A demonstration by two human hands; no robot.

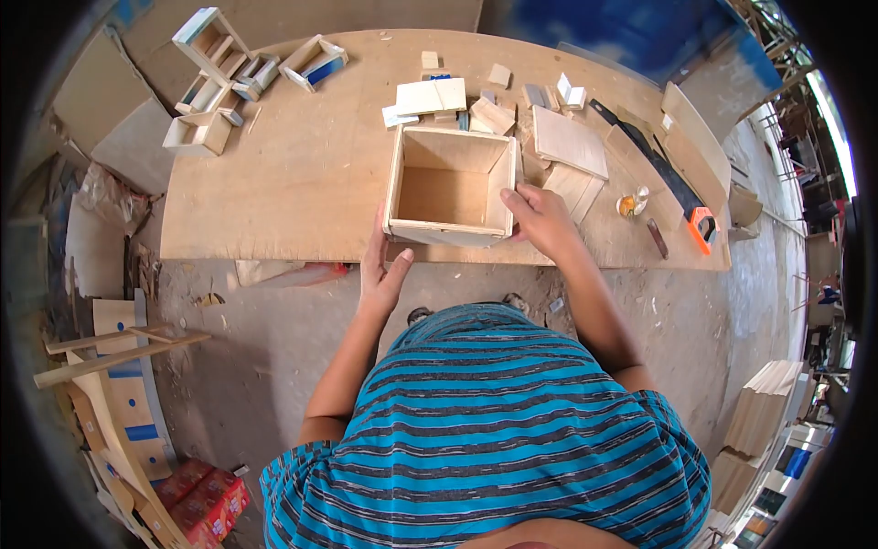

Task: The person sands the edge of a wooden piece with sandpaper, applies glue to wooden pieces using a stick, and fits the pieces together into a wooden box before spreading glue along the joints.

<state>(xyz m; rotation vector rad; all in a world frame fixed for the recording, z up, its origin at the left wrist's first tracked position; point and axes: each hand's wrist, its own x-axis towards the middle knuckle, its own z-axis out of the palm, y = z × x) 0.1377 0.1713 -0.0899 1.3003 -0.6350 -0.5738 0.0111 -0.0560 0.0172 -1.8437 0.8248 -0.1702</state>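
An open-topped wooden box (448, 229) is at the front edge of the wooden table, its hollow inside facing up. My left hand (382, 274) is at the box's near left corner, thumb apart from the fingers, which are partly hidden beside the box. On the right side, my right hand (538, 215) grips the box wall, its thumb on the rim and its fingers out of sight behind. Behind the box lie light wooden blocks and a flat pale board (430, 96). Another square board (569, 142) rests just to the right.
Several small wooden boxes (199, 134) stand at the table's back left. A handsaw with an orange handle (702, 229), a small glass jar (632, 202) and a dark narrow piece (657, 239) lie at the right. The table (274, 201) has a curved back edge.
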